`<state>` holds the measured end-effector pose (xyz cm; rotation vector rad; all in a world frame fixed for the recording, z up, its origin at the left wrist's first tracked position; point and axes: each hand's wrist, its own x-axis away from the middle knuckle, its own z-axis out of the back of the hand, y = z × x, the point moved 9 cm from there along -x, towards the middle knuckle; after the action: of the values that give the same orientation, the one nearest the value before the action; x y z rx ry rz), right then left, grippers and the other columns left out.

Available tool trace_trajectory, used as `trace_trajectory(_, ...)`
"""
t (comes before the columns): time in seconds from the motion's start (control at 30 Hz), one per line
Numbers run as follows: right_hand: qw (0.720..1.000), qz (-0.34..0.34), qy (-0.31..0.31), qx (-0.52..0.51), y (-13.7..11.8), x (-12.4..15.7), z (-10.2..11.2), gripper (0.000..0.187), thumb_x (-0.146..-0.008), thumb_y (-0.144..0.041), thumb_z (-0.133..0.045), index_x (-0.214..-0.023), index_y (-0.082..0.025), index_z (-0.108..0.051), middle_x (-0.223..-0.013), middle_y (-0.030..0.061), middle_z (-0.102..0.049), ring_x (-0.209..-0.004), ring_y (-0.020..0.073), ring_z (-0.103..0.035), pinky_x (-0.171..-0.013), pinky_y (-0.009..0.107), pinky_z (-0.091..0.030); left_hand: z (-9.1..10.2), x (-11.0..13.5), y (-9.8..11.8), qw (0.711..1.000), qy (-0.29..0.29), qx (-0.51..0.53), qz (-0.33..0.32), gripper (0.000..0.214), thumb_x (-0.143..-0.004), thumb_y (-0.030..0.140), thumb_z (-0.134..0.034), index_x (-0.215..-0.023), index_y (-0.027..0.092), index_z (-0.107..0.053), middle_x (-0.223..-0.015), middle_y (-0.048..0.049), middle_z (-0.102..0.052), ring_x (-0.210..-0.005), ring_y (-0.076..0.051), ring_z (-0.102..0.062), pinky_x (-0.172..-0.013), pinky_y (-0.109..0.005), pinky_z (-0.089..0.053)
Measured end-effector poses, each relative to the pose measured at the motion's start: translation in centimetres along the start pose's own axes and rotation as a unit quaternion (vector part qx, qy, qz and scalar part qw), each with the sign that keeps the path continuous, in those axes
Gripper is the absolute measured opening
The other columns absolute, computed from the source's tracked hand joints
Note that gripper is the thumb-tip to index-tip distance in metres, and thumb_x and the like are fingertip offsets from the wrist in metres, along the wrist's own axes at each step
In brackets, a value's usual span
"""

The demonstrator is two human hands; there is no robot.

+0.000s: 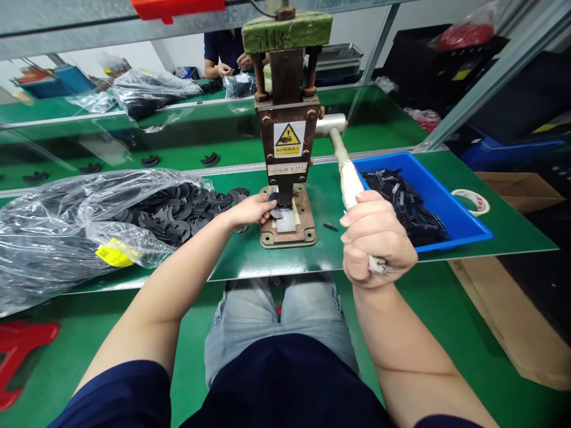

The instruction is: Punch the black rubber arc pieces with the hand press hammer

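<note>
A hand press (288,137) with a yellow warning label stands upright on the green table before me. My right hand (375,238) is wrapped round its taped lever handle (350,181), right of the press. At the press base (289,238), my left hand (254,210) pinches a dark, curved flat part (275,213) under the ram. The part's inner end is partly hidden by my fingers and the tooling. Left of that hand, many similar black curved pieces (173,211) spill from a clear plastic bag (57,238).
A blue bin (464,229) of small black parts sits at right, with a tape roll (473,203) beside it. One small black piece (331,226) lies near the press. Several curved pieces (210,159) line the ledge behind. Across the bench, a person's hands (225,69) show.
</note>
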<state>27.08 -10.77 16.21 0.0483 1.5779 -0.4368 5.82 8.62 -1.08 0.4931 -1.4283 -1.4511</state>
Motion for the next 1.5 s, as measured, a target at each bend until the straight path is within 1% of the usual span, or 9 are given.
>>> trace_trajectory(0.2, 1.0, -0.006, -0.001, -0.001, 0.0, -0.1, 0.0, 0.021, -0.092, -0.032, -0.068, -0.075, -0.024, -0.061, -0.072, -0.0043, -0.065, -0.081, 0.0167, -0.071, -0.104, 0.054, -0.058, -0.4, -0.4, 0.3, 1.0, -0.017, -0.017, -0.003, 0.039, -0.094, 0.041, -0.08, -0.078, 0.02, -0.052, -0.06, 0.0033, -0.052, -0.047, -0.007, -0.047, -0.045, -0.019, -0.031)
trace_trajectory(0.33, 1.0, -0.006, 0.008, 0.002, 0.0, 0.0, -0.1, 0.022, -0.092, -0.033, -0.068, -0.073, -0.024, -0.06, -0.071, -0.0053, -0.065, -0.08, 0.0158, -0.071, -0.103, 0.054, -0.059, -0.2, -0.9, 0.5, 1.0, 0.005, -0.025, 0.014, 0.038, -0.091, 0.037, -0.082, -0.075, 0.02, -0.053, -0.057, 0.0054, -0.044, -0.045, -0.005, -0.038, -0.045, -0.021, -0.027)
trace_trajectory(0.5, 0.999, -0.011, 0.026, 0.016, 0.1, 0.0, 0.0, 0.025, -0.093, -0.037, -0.066, -0.072, -0.027, -0.058, -0.07, -0.0076, -0.064, -0.077, 0.0155, -0.07, -0.1, 0.054, -0.061, 0.0, -1.1, 0.4, 0.997, 0.02, -0.042, 0.058, 0.032, -0.087, 0.038, -0.086, -0.081, 0.021, -0.06, -0.057, 0.0059, -0.042, -0.045, -0.006, -0.034, -0.046, -0.022, -0.026)
trace_trajectory(0.73, 1.0, -0.006, 0.022, 0.009, 0.1, 0.0, -0.1, 0.024, -0.093, -0.033, -0.067, -0.073, -0.024, -0.058, -0.068, -0.0055, -0.062, -0.078, 0.0148, -0.07, -0.099, 0.052, -0.059, -0.8, -1.3, 1.0, 0.994, 0.032, -0.079, 0.07, 0.031, -0.084, 0.039, -0.09, -0.088, 0.02, -0.065, -0.053, 0.0072, -0.04, -0.04, -0.006, -0.03, -0.044, -0.025, -0.018)
trace_trajectory(0.97, 1.0, -0.002, 0.003, 0.019, -0.2, -0.4, -0.1, 0.025, -0.091, -0.03, -0.068, -0.071, -0.022, -0.056, -0.069, -0.0043, -0.064, -0.078, 0.0158, -0.069, -0.1, 0.054, -0.057, -0.5, -0.8, 1.1, 0.996, 0.035, -0.07, 0.053, 0.023, -0.088, 0.035, -0.084, -0.087, 0.02, -0.066, -0.054, 0.0046, -0.05, -0.038, -0.008, -0.041, -0.04, -0.023, -0.025)
trace_trajectory(1.1, 1.0, 0.006, -0.015, 0.018, -0.3, -0.4, -0.1, 0.022, -0.09, -0.028, -0.068, -0.072, -0.022, -0.057, -0.07, -0.0033, -0.065, -0.079, 0.017, -0.07, -0.1, 0.054, -0.057, -0.1, -0.1, 0.1, 0.997, 0.044, -0.033, 0.056, 0.033, -0.088, 0.038, -0.084, -0.076, 0.02, -0.06, -0.054, 0.0014, -0.054, -0.04, -0.012, -0.053, -0.039, -0.024, -0.03)
trace_trajectory(1.23, 1.0, 0.011, -0.007, 0.021, -0.1, -0.4, 0.0, 0.023, -0.092, -0.031, -0.068, -0.072, -0.023, -0.058, -0.068, -0.0035, -0.063, -0.078, 0.017, -0.07, -0.099, 0.054, -0.057, -0.1, -0.2, 0.4, 0.997, 0.043, -0.051, 0.036, 0.037, -0.086, 0.038, -0.087, -0.069, 0.018, -0.061, -0.049, 0.0007, -0.052, -0.037, -0.011, -0.047, -0.04, -0.024, -0.029)
trace_trajectory(1.37, 1.0, 0.004, 0.002, 0.02, 0.1, -0.2, 0.1, 0.028, -0.093, -0.036, -0.07, -0.071, -0.024, -0.059, -0.066, -0.0045, -0.062, -0.078, 0.0162, -0.071, -0.098, 0.053, -0.059, 0.1, -0.7, 1.3, 0.994, 0.044, -0.075, 0.071, 0.021, -0.088, 0.028, -0.084, -0.081, 0.018, -0.067, -0.05, 0.0024, -0.051, -0.036, -0.01, -0.042, -0.04, -0.024, -0.024)
trace_trajectory(1.5, 1.0, 0.005, -0.001, 0.026, 0.1, -0.1, 0.0, 0.03, -0.095, -0.037, -0.069, -0.071, -0.023, -0.059, -0.069, -0.0063, -0.063, -0.08, 0.0137, -0.071, -0.1, 0.051, -0.059, -0.2, -0.7, 1.3, 0.988, 0.013, -0.095, 0.118, 0.021, -0.089, 0.03, -0.085, -0.092, 0.019, -0.068, -0.053, 0.0038, -0.051, -0.038, -0.009, -0.042, -0.041, -0.022, -0.023)
